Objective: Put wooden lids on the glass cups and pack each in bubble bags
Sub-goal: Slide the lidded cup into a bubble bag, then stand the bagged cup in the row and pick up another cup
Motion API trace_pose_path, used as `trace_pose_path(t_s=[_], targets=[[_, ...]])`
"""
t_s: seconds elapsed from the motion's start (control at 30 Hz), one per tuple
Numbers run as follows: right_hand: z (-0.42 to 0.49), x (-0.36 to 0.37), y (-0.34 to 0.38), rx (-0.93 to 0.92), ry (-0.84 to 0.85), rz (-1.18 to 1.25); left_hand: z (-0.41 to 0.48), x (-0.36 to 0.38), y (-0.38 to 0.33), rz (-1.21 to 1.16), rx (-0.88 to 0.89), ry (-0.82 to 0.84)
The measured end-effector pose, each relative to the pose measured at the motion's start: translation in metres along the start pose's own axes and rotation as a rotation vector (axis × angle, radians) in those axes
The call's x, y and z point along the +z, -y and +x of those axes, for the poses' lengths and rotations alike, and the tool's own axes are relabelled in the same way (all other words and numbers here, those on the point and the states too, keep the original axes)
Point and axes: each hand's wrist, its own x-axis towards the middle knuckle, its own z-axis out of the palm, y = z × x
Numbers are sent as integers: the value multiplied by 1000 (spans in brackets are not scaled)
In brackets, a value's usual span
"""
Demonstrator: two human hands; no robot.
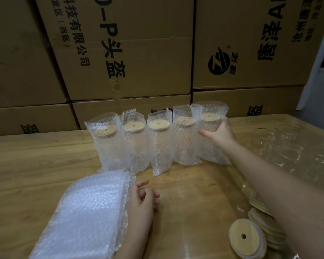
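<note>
Right grip clasping rightmost bagged cup, left grip beside bag stack

Bagged cups: five, centre row.
Bubble bag stacks: one, lower left.
Loose wooden lids: one pile, lower right, number unclear.
Bare glass cups: right, number unclear.
Cardboard boxes: six, top.
</note>
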Motion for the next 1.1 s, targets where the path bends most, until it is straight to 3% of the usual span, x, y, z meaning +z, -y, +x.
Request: trace_pose_path(t_s=[0.2, 0.8, 1.1], targets=[[-3, 0, 1, -7, -138, -47, -2, -1, -3, 32, -6, 10], [-16, 14, -18, 32, 50, 116, -4, -1, -8, 77, -4, 10], [-30, 11, -19, 15, -21, 97, -2, -1, -4, 76, -12, 6]])
